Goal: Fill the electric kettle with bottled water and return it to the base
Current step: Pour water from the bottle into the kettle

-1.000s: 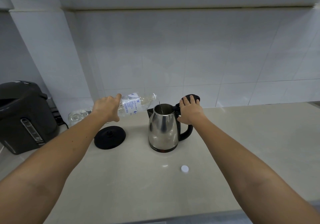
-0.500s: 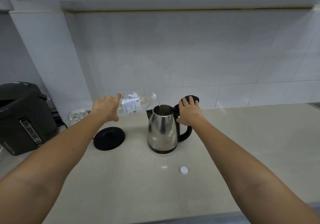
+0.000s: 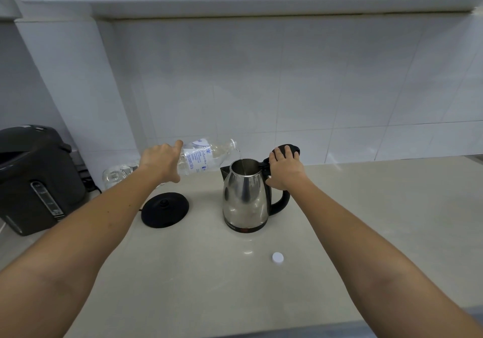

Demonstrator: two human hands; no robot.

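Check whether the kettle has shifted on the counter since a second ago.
No. The kettle stands the same way beside the black base and behind the white cap; the small offset across frames matches the whole scene, so the camera moved.

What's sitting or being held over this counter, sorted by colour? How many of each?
Black: 2, the kettle base and the hot-water dispenser
Silver: 1, the kettle
Clear: 2, the held water bottle and the bottle behind it
White: 1, the bottle cap
Total: 6
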